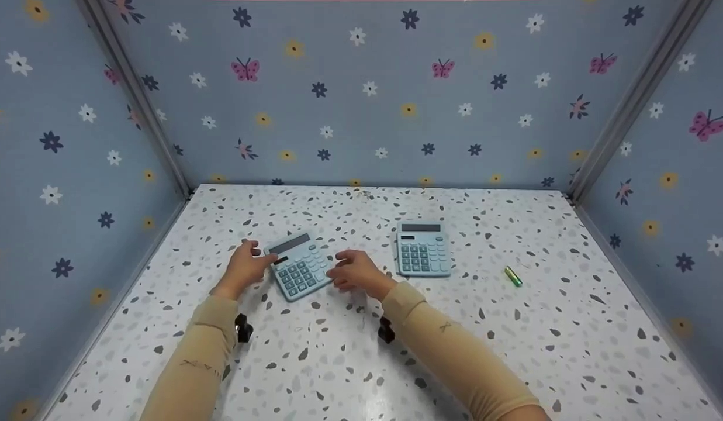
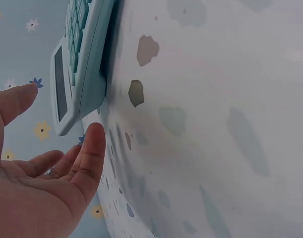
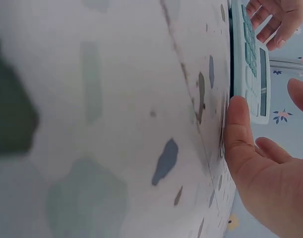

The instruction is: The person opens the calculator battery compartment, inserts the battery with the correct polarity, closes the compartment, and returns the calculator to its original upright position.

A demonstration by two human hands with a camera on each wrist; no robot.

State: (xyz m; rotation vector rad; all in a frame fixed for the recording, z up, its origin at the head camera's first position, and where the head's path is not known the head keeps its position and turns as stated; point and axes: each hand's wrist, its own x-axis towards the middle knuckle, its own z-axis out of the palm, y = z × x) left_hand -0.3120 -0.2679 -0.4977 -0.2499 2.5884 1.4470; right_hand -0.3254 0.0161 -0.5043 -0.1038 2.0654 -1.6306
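Observation:
A light blue calculator [image 1: 303, 270] lies turned at an angle on the speckled table, between the two hands. My left hand [image 1: 245, 269] is at its left edge, thumb and fingers spread apart on either side of that edge; in the left wrist view the calculator [image 2: 91, 64] shows beyond the fingertips, with nothing held. On the other side, my right hand [image 1: 358, 272] has loosely bent fingers, a fingertip right at the calculator's right edge. From the right wrist view, the thumb stands away from the calculator [image 3: 263, 84], and the left hand [image 3: 277, 20] appears on its far side.
A second light blue calculator [image 1: 424, 250] lies straight on the table [image 1: 349, 374], right of the right hand. Further right is a small green battery [image 1: 513, 276]. Flower-patterned walls [image 1: 361, 93] enclose the back and both sides.

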